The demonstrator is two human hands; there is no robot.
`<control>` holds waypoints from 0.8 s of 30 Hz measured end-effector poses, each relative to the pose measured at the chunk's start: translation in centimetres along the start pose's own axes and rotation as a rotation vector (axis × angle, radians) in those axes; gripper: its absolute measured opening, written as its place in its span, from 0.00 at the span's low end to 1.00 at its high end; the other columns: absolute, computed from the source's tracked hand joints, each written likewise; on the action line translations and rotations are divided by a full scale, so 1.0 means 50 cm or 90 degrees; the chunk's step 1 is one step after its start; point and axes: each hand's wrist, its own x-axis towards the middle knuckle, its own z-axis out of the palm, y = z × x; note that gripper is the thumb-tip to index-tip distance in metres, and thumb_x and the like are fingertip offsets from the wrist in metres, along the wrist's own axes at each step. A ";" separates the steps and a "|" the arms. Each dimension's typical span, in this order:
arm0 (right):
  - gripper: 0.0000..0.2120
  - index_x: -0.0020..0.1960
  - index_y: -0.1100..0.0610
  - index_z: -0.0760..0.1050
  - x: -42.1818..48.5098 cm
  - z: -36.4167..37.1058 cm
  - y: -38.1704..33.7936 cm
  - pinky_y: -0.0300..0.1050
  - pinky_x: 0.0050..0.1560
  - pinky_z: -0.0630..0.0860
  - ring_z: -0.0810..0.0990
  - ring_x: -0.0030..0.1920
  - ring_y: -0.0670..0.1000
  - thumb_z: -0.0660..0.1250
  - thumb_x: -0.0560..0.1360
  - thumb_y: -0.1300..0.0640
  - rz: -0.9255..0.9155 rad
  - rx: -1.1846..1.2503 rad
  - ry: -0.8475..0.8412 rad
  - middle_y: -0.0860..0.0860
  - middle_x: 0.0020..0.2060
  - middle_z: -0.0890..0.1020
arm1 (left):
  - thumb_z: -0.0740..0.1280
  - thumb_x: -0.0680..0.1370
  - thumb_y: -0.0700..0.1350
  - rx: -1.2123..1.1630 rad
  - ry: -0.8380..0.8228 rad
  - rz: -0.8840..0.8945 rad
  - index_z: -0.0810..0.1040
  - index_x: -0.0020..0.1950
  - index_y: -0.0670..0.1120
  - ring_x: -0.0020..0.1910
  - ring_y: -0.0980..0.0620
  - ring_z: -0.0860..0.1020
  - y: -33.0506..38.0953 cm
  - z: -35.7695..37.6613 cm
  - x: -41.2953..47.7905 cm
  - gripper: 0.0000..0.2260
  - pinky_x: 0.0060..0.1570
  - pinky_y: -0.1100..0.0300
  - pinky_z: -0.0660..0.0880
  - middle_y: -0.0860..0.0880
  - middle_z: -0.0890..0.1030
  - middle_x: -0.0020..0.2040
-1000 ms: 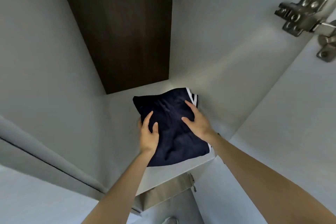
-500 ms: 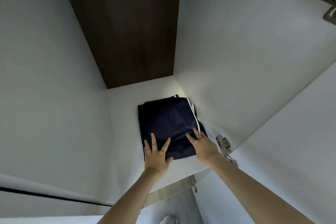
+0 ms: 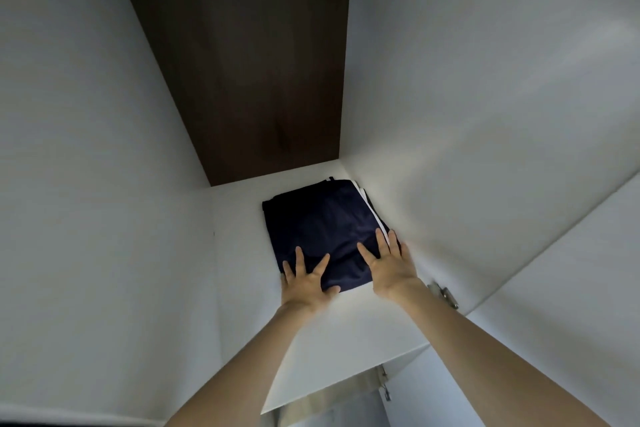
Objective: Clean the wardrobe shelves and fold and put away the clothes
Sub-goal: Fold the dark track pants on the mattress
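Observation:
A folded navy garment (image 3: 320, 222) with a white stripe along its right edge lies flat on the white wardrobe shelf (image 3: 346, 329), close to the right wall and near the back. My left hand (image 3: 306, 279) rests on its near left corner with fingers spread straight. My right hand (image 3: 389, 265) lies flat on its near right corner, fingers straight, next to the white stripe. Neither hand grips the cloth.
The compartment has white side walls and a dark brown back panel (image 3: 249, 62). A metal door hinge (image 3: 445, 295) sits on the right wall at the shelf's front. The open white door (image 3: 554, 305) stands to the right. Bare shelf lies left of the garment.
The garment has slid deeper into the shelf toward the back right corner and lies flatter. Both hands followed it inward and now rest on its near edge.

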 end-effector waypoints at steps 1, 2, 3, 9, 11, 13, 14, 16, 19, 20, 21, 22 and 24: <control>0.38 0.79 0.45 0.40 -0.014 -0.009 0.002 0.57 0.77 0.42 0.35 0.77 0.61 0.58 0.79 0.61 -0.006 0.026 -0.009 0.57 0.77 0.36 | 0.59 0.79 0.61 -0.003 0.004 -0.003 0.46 0.77 0.63 0.76 0.35 0.40 0.002 -0.009 -0.010 0.31 0.75 0.43 0.45 0.46 0.36 0.78; 0.37 0.79 0.45 0.42 -0.032 -0.020 0.004 0.57 0.77 0.43 0.36 0.77 0.60 0.58 0.79 0.61 -0.012 0.063 -0.005 0.56 0.78 0.39 | 0.59 0.79 0.60 -0.010 0.015 -0.005 0.46 0.77 0.63 0.77 0.36 0.41 0.005 -0.018 -0.022 0.31 0.75 0.42 0.45 0.46 0.38 0.79; 0.35 0.79 0.45 0.45 -0.052 -0.033 0.008 0.56 0.77 0.46 0.39 0.78 0.59 0.58 0.79 0.61 -0.017 0.106 0.012 0.55 0.79 0.42 | 0.58 0.80 0.60 -0.018 0.031 -0.004 0.47 0.78 0.62 0.77 0.36 0.42 0.009 -0.031 -0.037 0.30 0.75 0.42 0.45 0.46 0.41 0.79; 0.26 0.76 0.47 0.60 -0.243 -0.120 0.029 0.48 0.67 0.67 0.65 0.70 0.53 0.58 0.80 0.57 -0.030 0.332 0.196 0.48 0.73 0.68 | 0.59 0.81 0.55 -0.061 0.159 0.066 0.52 0.79 0.55 0.77 0.42 0.54 0.050 -0.111 -0.183 0.28 0.74 0.45 0.55 0.47 0.57 0.78; 0.24 0.75 0.47 0.63 -0.320 -0.142 0.038 0.48 0.61 0.70 0.71 0.65 0.54 0.59 0.80 0.57 -0.022 0.384 0.244 0.48 0.67 0.74 | 0.61 0.81 0.53 -0.107 0.209 0.114 0.58 0.77 0.53 0.74 0.45 0.62 0.065 -0.136 -0.246 0.26 0.71 0.47 0.62 0.47 0.65 0.75; 0.22 0.73 0.47 0.66 -0.398 -0.148 0.046 0.47 0.57 0.72 0.74 0.59 0.54 0.59 0.80 0.57 -0.023 0.435 0.287 0.48 0.63 0.78 | 0.62 0.80 0.51 -0.145 0.241 0.148 0.63 0.76 0.51 0.70 0.46 0.68 0.077 -0.156 -0.312 0.24 0.68 0.48 0.67 0.47 0.70 0.72; 0.21 0.72 0.47 0.68 -0.435 -0.146 0.050 0.47 0.55 0.73 0.75 0.57 0.53 0.60 0.80 0.57 -0.022 0.464 0.309 0.47 0.61 0.79 | 0.62 0.81 0.51 -0.147 0.251 0.165 0.65 0.75 0.51 0.68 0.46 0.70 0.083 -0.164 -0.346 0.23 0.66 0.49 0.69 0.48 0.72 0.70; 0.19 0.70 0.47 0.70 -0.509 -0.136 0.059 0.48 0.53 0.75 0.76 0.55 0.51 0.60 0.80 0.57 -0.013 0.510 0.344 0.44 0.58 0.80 | 0.61 0.81 0.50 -0.118 0.263 0.209 0.67 0.74 0.51 0.66 0.47 0.72 0.098 -0.179 -0.412 0.21 0.63 0.48 0.73 0.48 0.74 0.68; 0.17 0.67 0.45 0.72 -0.617 -0.098 0.064 0.45 0.51 0.76 0.77 0.53 0.46 0.60 0.80 0.57 0.020 0.536 0.371 0.40 0.54 0.81 | 0.61 0.81 0.49 -0.088 0.279 0.287 0.70 0.71 0.51 0.63 0.48 0.74 0.120 -0.187 -0.512 0.18 0.59 0.51 0.75 0.50 0.76 0.65; 0.17 0.66 0.44 0.72 -0.653 -0.080 0.065 0.43 0.50 0.76 0.78 0.52 0.45 0.60 0.80 0.56 0.040 0.546 0.368 0.39 0.52 0.81 | 0.60 0.81 0.49 -0.068 0.284 0.309 0.71 0.71 0.51 0.62 0.49 0.75 0.127 -0.183 -0.546 0.17 0.59 0.52 0.76 0.50 0.77 0.64; 0.16 0.66 0.43 0.72 -0.689 -0.062 0.066 0.43 0.50 0.76 0.78 0.52 0.44 0.60 0.80 0.55 0.064 0.557 0.364 0.38 0.51 0.81 | 0.60 0.82 0.49 -0.043 0.286 0.331 0.71 0.70 0.51 0.61 0.49 0.75 0.136 -0.176 -0.576 0.17 0.57 0.54 0.75 0.51 0.77 0.64; 0.15 0.65 0.42 0.72 -0.725 -0.044 0.066 0.43 0.51 0.77 0.78 0.52 0.43 0.60 0.80 0.55 0.091 0.566 0.360 0.38 0.51 0.81 | 0.60 0.82 0.49 -0.019 0.283 0.357 0.71 0.70 0.52 0.60 0.49 0.76 0.143 -0.165 -0.603 0.16 0.56 0.55 0.75 0.51 0.78 0.63; 0.15 0.64 0.42 0.72 -0.799 0.001 0.062 0.44 0.51 0.77 0.79 0.51 0.43 0.59 0.80 0.56 0.149 0.581 0.348 0.39 0.49 0.81 | 0.60 0.82 0.47 0.014 0.251 0.415 0.73 0.69 0.52 0.58 0.49 0.77 0.152 -0.131 -0.651 0.16 0.54 0.56 0.74 0.51 0.79 0.61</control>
